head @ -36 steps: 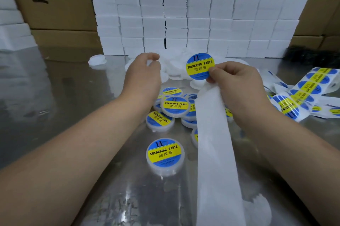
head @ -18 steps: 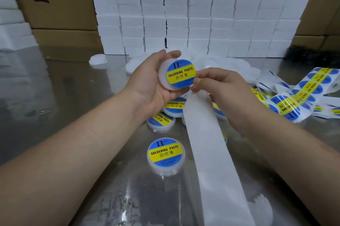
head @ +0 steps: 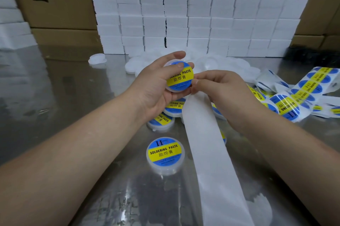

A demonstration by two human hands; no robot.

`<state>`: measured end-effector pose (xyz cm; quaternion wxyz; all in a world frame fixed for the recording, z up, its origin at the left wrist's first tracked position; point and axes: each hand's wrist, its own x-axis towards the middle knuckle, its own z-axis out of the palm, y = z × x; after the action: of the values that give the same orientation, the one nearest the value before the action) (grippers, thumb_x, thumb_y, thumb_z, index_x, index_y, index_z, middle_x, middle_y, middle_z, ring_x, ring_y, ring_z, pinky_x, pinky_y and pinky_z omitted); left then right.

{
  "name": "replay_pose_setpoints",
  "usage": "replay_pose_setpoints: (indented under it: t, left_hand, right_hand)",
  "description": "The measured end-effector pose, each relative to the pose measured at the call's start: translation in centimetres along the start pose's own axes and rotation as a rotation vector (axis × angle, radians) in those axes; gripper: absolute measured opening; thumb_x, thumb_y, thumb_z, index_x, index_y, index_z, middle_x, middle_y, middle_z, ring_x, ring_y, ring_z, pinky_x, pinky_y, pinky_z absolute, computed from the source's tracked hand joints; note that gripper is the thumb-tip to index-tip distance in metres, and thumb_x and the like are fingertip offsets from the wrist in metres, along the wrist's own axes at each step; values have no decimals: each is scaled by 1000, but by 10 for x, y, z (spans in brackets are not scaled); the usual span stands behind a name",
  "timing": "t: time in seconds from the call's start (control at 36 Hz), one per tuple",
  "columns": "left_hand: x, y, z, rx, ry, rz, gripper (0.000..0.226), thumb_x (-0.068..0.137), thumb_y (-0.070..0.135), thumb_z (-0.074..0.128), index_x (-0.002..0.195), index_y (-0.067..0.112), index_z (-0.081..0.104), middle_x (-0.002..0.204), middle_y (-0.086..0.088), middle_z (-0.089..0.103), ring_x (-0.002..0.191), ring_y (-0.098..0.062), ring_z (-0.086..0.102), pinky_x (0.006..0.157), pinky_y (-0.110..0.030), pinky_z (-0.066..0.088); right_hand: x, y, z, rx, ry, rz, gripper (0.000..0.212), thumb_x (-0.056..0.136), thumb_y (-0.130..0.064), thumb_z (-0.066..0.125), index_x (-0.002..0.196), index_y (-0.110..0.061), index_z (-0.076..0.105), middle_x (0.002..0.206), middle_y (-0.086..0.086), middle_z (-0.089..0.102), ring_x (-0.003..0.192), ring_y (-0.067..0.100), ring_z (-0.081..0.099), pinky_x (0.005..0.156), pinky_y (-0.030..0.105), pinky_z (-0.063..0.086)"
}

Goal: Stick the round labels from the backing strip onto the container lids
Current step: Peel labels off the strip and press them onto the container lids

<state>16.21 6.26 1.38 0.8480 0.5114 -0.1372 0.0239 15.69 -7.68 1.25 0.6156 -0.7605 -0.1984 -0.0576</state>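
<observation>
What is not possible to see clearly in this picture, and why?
Head view:
- Top of the label on the held lid: covered by the thumb of the left hand.
- Labelled lids below: partly hidden by the right hand and backing strip.
- Label strip: cut off at the right edge.
- Fine print on the near lid: too small.

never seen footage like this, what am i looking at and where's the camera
There is no machine here: a person works with bare hands, and the one picture comes from a camera worn on their head, looking down and forward. The left hand holds a small round container, its thumb pressing the blue and yellow label on the lid. The right hand pinches the top of the white backing strip, which trails towards the camera. On the shiny table lie labelled containers, a strip of unused labels to the right and plain white lids further back.
</observation>
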Motion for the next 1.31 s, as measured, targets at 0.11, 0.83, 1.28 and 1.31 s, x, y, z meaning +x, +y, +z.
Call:
replay_pose_setpoints:
  t: [0.11,0.83,1.28,1.31]
  left_hand:
    - [-1,-1,1,-4,-3,4,21,91,1,49,95,18,61,85,-3,72,73,-21,70,58,-30,56]
    - [-3,-2,1,65,9,20,25,88,-2,52,94,20,63,84,0,73,80,-23,70,66,-36,58]
    - [-10,0,9,415,201,224,28,91,6,54,93,33,58,94,6,69,68,-9,68,57,-22,54]
    - [-11,0,10,434,233,244,28,91,7,53,93,34,57,96,6,68,68,-8,68,56,-20,54]
  right_hand:
    - [0,1,1,-7,-2,-5,18,85,-15,60,76,-25,72,70,-6,70,70,8,62,63,23,46]
    - [-1,-3,-1,-23,-2,28,17,86,-17,59,76,-25,71,63,-11,68,62,-1,62,54,12,43]
    - [-2,-7,5,-95,48,55,29,88,-18,56,64,-32,66,60,-8,60,41,-3,45,38,8,33]
    - [-2,-7,5,-110,55,55,27,88,-19,57,65,-28,67,59,-6,60,40,-3,44,37,8,32]
